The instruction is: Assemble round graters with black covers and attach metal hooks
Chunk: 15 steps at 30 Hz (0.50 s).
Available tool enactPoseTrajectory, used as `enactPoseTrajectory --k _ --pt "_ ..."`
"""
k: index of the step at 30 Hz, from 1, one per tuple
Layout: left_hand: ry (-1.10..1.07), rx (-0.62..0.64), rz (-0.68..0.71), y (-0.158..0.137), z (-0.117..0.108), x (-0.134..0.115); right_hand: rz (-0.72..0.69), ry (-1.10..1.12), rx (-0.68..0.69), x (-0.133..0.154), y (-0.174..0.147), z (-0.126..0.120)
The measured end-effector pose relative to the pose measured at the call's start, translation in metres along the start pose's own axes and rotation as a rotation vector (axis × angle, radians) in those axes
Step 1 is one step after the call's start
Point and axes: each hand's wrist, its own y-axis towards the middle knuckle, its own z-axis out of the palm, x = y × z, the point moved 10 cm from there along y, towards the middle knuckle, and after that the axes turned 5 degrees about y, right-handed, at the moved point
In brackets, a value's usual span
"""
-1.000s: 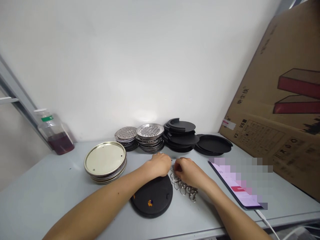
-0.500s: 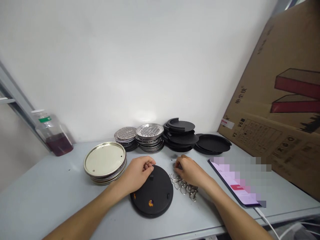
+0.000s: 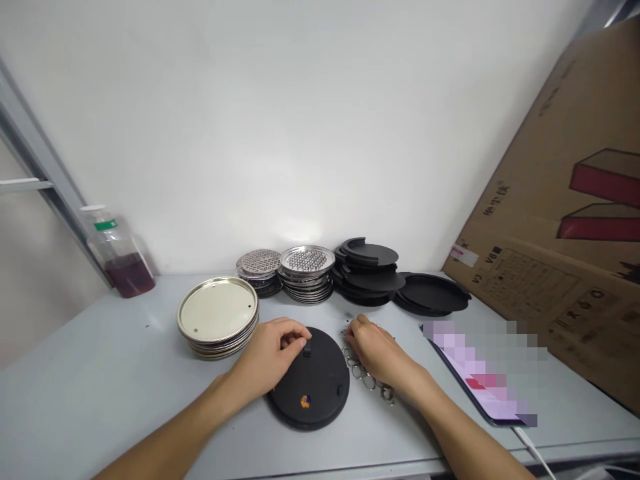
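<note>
A round black disc [image 3: 315, 380] lies flat on the table, with small black tabs and an orange-and-dark patch showing on its face. Over its upper left part rests my left hand [image 3: 280, 347], thumb and fingertips pinched together beside the upper tab [image 3: 307, 348]; whether anything is between them is hidden. Several loose metal rings [image 3: 369, 382] are strewn to the right of the disc. My right hand [image 3: 373, 343] reaches down at the far end of these rings with its fingers curled together, and what they grip cannot be made out.
Left of the disc stands a stack of pale metal lids [image 3: 217, 310]. Perforated metal discs [image 3: 307, 260] and black round parts [image 3: 373, 280] are piled by the wall. A phone [image 3: 475, 380], a cardboard box [image 3: 540, 233] and a bottle of dark red liquid [image 3: 129, 273] flank them.
The view has shifted slightly. My left fingertips have closed together near the disc's upper tab. My right hand stays at the rings, its fingers lower and pressed together.
</note>
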Motion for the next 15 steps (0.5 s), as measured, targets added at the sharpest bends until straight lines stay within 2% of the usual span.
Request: enactPoseTrajectory --k 6,11,15 --pt "-0.135 0.038 -0.058 -0.002 0.007 -0.001 -0.225 0.138 -0.027 0.049 -0.012 -0.016" --pt "-0.308 0.098 -0.066 -0.002 0.013 -0.004 -0.401 0.229 -0.003 0.087 -0.02 -0.007" --pt "-0.346 0.086 -0.074 -0.001 0.007 -0.005 -0.547 0.212 -0.03 0.111 -0.017 -0.008"
